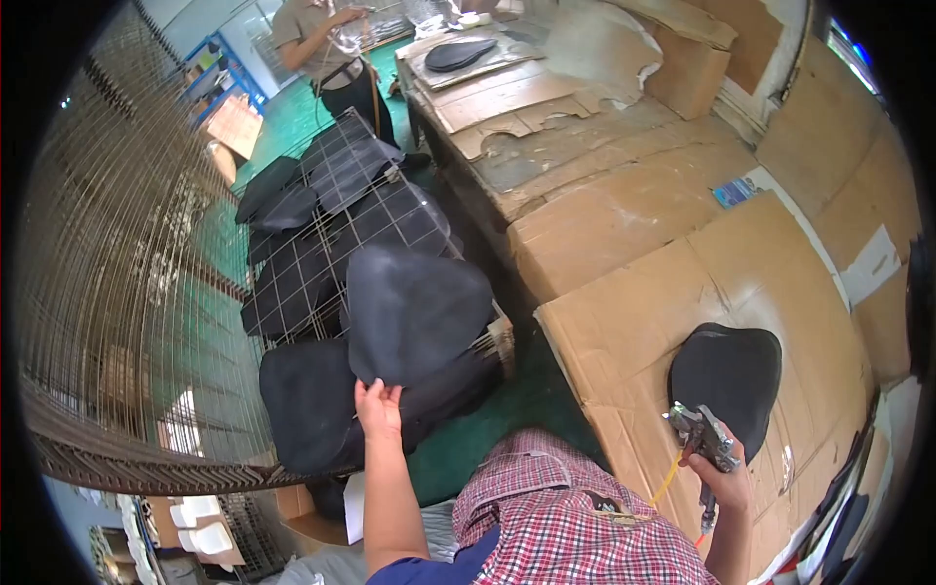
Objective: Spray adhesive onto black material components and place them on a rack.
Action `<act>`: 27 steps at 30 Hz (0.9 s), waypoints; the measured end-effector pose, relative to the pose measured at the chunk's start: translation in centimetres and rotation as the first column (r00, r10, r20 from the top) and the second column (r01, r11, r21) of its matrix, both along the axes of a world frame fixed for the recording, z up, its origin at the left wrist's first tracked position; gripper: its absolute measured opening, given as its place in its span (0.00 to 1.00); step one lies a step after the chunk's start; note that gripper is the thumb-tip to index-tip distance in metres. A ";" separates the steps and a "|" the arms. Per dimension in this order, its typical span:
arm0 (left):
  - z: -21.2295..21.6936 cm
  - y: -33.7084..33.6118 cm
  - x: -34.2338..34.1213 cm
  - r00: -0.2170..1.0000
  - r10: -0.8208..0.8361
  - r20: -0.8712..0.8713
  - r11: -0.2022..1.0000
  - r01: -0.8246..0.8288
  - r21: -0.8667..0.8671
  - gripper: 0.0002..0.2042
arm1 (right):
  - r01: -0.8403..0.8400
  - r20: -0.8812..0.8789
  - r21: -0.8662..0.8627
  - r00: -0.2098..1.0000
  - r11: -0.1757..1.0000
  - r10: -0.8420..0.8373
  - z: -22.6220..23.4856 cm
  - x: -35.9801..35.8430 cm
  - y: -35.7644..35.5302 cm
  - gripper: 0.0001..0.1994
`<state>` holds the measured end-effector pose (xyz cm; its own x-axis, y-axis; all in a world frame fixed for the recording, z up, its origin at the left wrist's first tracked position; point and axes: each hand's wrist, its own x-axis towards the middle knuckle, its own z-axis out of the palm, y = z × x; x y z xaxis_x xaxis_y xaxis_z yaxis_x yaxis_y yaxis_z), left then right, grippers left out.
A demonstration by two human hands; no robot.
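Dark foam pad (pixel 414 312) is pinched at its near edge by the left hand (pixel 378 408) over the wire rack (pixel 322 263), while the right hand (pixel 723 476) is clenched on a spray gun (pixel 704 437) beside the tabletop (pixel 624 331) pad (pixel 726 375).

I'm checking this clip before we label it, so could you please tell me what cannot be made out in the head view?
- Left hand: fingertips hidden behind the dark pad.
- Spray gun: nozzle too small to make out; right hand covers its handle.
- Co-worker: cut off by the top edge.
- Lower wire rack: covered by stacked pads.
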<state>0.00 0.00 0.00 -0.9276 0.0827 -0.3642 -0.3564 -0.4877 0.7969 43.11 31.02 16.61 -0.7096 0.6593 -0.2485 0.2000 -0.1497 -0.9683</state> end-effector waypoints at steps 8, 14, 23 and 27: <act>3.3 4.6 2.2 0.927 0.024 -0.375 0.412 -0.351 -0.841 0.27 | 0.094 0.020 0.036 0.995 0.995 -0.095 0.5 1.1 -0.4 0.28; 3.7 15.0 0.8 0.815 -0.158 -0.558 0.614 -0.361 -0.702 0.26 | 0.340 0.057 0.088 0.937 0.936 -0.345 2.4 6.7 -0.6 0.26; 1.5 34.8 7.3 0.652 -0.662 -0.370 0.736 0.475 -0.481 0.19 | 0.753 0.122 0.161 0.626 0.638 -0.770 6.6 16.7 -8.1 0.26; 0.8 39.7 13.3 0.556 -0.770 -0.313 0.637 0.636 -0.437 0.18 | 0.739 -0.008 -0.013 0.674 0.674 -0.739 6.4 16.7 -11.3 0.26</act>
<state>13.33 39.70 0.81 -0.6582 0.7510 -0.0528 -0.0811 -0.0011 0.9967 59.82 19.68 23.00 0.0055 0.9679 -0.2513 0.0093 -0.2513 -0.9679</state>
